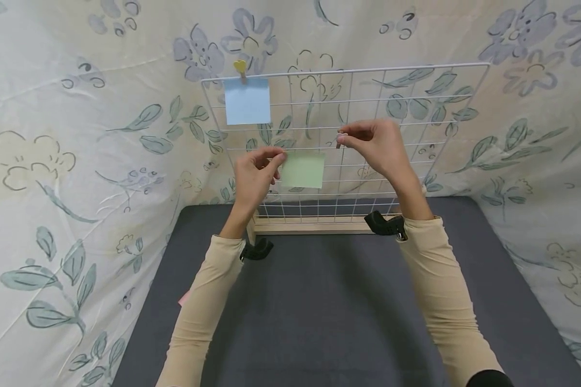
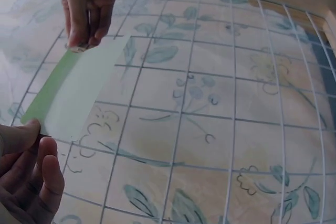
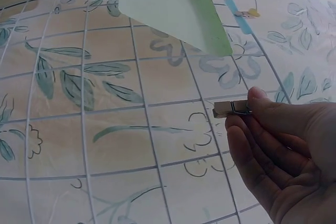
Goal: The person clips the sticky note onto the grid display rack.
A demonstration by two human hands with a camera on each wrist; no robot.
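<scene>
Head: wire grid [image 1: 384,69] bears clipped blue note [image 1: 248,102].

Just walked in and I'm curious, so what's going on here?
A person's left hand pinches a green note by one corner, in front of a white wire grid. The right hand holds a wooden clothespin, not yet clipped on. A blue note hangs at the grid's top left from a yellow heart-topped clip.

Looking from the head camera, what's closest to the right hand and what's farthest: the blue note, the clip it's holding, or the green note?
1. Clip: pinched in the right hand.
2. Green note: left and a bit lower, held by the left hand.
3. Blue note: farther left, higher up.
</scene>
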